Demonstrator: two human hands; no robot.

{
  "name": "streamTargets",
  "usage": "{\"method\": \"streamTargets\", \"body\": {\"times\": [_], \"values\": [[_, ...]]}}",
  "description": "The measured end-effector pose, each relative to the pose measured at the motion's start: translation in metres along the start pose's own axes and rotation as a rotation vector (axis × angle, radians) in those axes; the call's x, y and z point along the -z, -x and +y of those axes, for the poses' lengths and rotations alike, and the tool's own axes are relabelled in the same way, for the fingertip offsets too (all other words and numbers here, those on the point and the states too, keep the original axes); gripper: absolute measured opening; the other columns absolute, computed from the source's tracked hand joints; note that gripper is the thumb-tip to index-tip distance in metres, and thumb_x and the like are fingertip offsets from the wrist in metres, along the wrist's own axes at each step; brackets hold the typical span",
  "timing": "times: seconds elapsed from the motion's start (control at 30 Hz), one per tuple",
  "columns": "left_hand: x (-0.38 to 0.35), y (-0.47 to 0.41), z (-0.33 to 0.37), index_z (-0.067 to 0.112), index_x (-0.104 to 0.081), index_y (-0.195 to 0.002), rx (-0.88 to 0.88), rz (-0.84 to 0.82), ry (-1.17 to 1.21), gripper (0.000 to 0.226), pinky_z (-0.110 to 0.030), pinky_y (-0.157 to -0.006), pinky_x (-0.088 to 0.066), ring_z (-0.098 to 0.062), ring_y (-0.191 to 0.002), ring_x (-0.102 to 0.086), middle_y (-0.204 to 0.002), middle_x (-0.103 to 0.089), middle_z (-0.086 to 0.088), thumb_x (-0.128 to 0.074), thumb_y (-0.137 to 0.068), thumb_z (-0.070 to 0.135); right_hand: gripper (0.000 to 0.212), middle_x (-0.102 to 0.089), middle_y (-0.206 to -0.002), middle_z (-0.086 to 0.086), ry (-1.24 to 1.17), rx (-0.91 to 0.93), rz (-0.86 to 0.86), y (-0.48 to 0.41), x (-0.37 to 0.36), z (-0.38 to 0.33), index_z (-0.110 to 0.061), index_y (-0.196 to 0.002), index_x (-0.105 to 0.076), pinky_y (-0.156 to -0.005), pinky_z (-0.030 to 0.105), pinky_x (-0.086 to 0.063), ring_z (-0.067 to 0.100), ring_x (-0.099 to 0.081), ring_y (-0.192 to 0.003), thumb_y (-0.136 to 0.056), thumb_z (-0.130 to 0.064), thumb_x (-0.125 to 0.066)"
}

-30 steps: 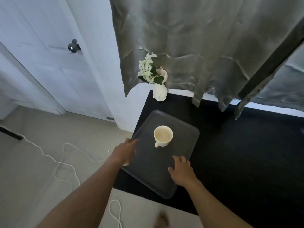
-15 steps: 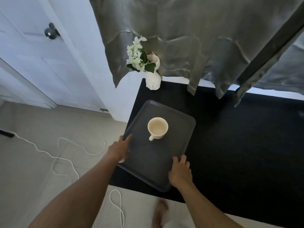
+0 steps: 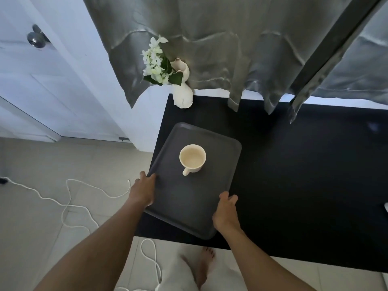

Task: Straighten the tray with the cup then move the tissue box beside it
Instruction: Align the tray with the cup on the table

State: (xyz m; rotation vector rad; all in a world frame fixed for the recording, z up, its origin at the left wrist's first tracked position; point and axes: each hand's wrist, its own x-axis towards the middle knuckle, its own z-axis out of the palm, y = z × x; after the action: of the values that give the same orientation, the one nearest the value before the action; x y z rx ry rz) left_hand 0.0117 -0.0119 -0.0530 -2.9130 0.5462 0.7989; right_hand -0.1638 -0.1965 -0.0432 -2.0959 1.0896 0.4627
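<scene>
A dark grey tray (image 3: pixel 218 143) lies askew at the left end of a black table (image 3: pixel 304 175), its left side hanging a little over the table's edge. A cream cup (image 3: pixel 192 158) stands upright on the tray, handle toward me. My left hand (image 3: pixel 143 189) grips the tray's left rim. My right hand (image 3: pixel 225 213) holds the near right rim, fingers curled over the edge. The tissue box is not clearly in view; only a small white sliver (image 3: pixel 386 206) shows at the far right edge.
A white vase with white flowers (image 3: pixel 182 89) stands at the table's back left corner, under a hanging grey curtain (image 3: pixel 210 49). A white cord (image 3: pixel 69 198) trails over the tiled floor at the left. A white door (image 3: pixel 31 70) is beyond. My bare foot (image 3: pixel 204 267) is below.
My right hand slid from the tray's surface to its right rim, and my left hand closed on the left rim. The tray has turned slightly.
</scene>
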Motion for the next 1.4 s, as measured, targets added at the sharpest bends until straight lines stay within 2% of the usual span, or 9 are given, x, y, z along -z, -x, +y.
{"method": "streamTargets", "body": {"times": [0.27,0.47,0.57,0.7,0.93,1.07,1.27,1.4], "values": [[0.003,-0.003,0.016,0.022,-0.043,-0.143,-0.049,0.011,0.086,0.055,-0.046,-0.094,-0.051,-0.040,-0.107,-0.059,-0.127,-0.042,-0.017,-0.051,-0.093,0.004,0.040,-0.035,-0.128,0.011,-0.044,-0.055,0.031,-0.015,0.020,0.016,-0.013,-0.122,-0.044,-0.091,0.035,-0.048,0.023,-0.050,-0.103,-0.088,0.000,-0.057],[0.014,-0.013,0.041,0.018,-0.049,-0.139,-0.108,0.070,0.152,0.040,-0.047,-0.092,-0.051,-0.042,-0.106,-0.060,-0.129,-0.044,-0.021,-0.043,-0.100,0.017,0.030,-0.043,-0.125,0.010,-0.076,-0.108,0.096,-0.032,0.044,0.023,-0.014,-0.115,-0.053,-0.092,0.033,-0.047,0.022,-0.051,-0.105,-0.088,-0.001,-0.056],[0.018,-0.020,0.053,0.020,-0.050,-0.139,-0.124,0.053,0.186,0.039,-0.047,-0.090,-0.050,-0.043,-0.105,-0.060,-0.129,-0.042,-0.020,-0.042,-0.100,0.019,0.024,-0.045,-0.123,0.008,-0.124,-0.112,0.130,-0.042,0.056,0.027,-0.016,-0.113,-0.054,-0.090,0.033,-0.047,0.021,-0.052,-0.104,-0.091,-0.007,-0.055],[0.021,-0.026,0.067,0.019,-0.051,-0.140,-0.158,0.015,0.248,0.039,-0.047,-0.095,-0.051,-0.040,-0.107,-0.060,-0.131,-0.041,-0.018,-0.044,-0.101,0.020,0.020,-0.049,-0.122,0.008,-0.173,-0.110,0.169,-0.053,0.068,0.031,-0.018,-0.114,-0.056,-0.087,0.031,-0.047,0.021,-0.054,-0.105,-0.094,-0.017,-0.054],[0.031,-0.039,0.087,0.019,-0.052,-0.139,-0.181,-0.003,0.316,0.039,-0.046,-0.097,-0.051,-0.040,-0.107,-0.060,-0.130,-0.042,-0.015,-0.044,-0.101,0.019,0.019,-0.050,-0.118,0.006,-0.272,-0.098,0.183,-0.077,0.092,0.036,-0.021,-0.112,-0.053,-0.089,0.035,-0.047,0.023,-0.053,-0.105,-0.093,-0.018,-0.053],[0.038,-0.046,0.096,0.019,-0.053,-0.138,-0.197,-0.003,0.350,0.039,-0.045,-0.098,-0.049,-0.040,-0.108,-0.059,-0.130,-0.043,-0.015,-0.044,-0.100,0.020,0.020,-0.046,-0.116,0.004,-0.298,-0.106,0.182,-0.090,0.106,0.035,-0.022,-0.113,-0.051,-0.083,0.032,-0.043,0.018,-0.049,-0.100,-0.094,-0.018,-0.053],[0.046,-0.058,0.107,0.019,-0.051,-0.138,-0.215,-0.004,0.385,0.038,-0.043,-0.096,-0.051,-0.038,-0.107,-0.060,-0.130,-0.044,-0.014,-0.044,-0.101,0.021,0.014,-0.052,-0.118,0.006,-0.309,-0.116,0.176,-0.110,0.124,0.030,-0.026,-0.105,-0.052,-0.086,0.036,-0.047,0.022,-0.055,-0.102,-0.093,-0.020,-0.053],[0.053,-0.068,0.111,0.019,-0.051,-0.138,-0.216,0.010,0.412,0.038,-0.046,-0.096,-0.051,-0.039,-0.106,-0.060,-0.129,-0.044,-0.015,-0.045,-0.101,0.021,0.012,-0.058,-0.109,0.006,-0.343,-0.130,0.185,-0.123,0.136,0.019,-0.022,-0.104,-0.053,-0.088,0.040,-0.050,0.023,-0.059,-0.098,-0.093,-0.019,-0.051]]}}
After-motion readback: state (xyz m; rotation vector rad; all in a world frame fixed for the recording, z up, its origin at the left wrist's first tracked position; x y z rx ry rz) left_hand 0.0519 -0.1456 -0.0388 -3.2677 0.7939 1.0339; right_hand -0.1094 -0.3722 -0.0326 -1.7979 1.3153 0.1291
